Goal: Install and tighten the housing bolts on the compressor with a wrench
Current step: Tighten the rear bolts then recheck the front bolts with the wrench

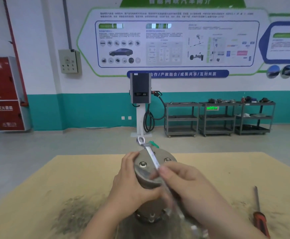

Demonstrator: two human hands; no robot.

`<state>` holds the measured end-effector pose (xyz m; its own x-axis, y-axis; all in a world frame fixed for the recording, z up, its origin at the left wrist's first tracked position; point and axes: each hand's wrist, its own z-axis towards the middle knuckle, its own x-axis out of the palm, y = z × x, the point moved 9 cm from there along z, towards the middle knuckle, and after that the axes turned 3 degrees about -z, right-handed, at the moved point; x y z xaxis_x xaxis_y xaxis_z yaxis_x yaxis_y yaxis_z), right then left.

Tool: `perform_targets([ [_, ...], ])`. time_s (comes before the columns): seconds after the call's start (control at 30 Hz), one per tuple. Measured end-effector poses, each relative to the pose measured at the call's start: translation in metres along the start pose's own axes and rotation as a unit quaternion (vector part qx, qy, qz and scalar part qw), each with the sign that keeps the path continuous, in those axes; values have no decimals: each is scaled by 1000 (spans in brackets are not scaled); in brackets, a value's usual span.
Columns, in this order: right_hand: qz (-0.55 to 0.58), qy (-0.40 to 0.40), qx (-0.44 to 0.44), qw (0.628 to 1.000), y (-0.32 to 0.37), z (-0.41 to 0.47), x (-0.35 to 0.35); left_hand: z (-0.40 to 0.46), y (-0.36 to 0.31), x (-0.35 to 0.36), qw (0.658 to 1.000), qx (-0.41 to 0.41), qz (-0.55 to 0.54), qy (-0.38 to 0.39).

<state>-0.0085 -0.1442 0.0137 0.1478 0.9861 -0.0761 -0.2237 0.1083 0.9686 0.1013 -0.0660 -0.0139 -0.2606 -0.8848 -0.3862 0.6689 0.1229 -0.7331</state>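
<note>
Right hand (189,185) grips wrench (151,155); left hand (132,180) holds compressor (151,171).

wrench (152,156) lower end blurred under right hand (190,183).

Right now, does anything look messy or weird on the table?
Yes. A dark, gritty smudge dirties the tan table cover left of the compressor. Also, the wrench lies across the compressor's top, its ring end off any bolt.

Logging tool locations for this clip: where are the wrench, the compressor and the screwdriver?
wrench (151,155), head view, on its bare shaft above the compressor.
compressor (145,171), head view, on its flat top face.
screwdriver (260,219), head view, on its red handle.
</note>
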Motion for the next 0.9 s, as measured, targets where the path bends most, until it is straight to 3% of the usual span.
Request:
perform_targets([
  [0.23,-84,56,111,989,-28,-19,-47,0,20,-3,999,-2,27,30],
  [0.43,-107,108,147,977,-36,-4,-51,-1,26,-6,999,-10,7,36],
  [0.63,-204,207,197,936,-19,13,-62,-1,29,-6,999,-21,-4,49],
  [0.7,-186,201,213,938,-18,11,-64,-1,28,-5,999,-20,1,48],
  [0.9,18,140,180,974,-34,-26,-13,-5,21,-1,999,-30,20,41],
])
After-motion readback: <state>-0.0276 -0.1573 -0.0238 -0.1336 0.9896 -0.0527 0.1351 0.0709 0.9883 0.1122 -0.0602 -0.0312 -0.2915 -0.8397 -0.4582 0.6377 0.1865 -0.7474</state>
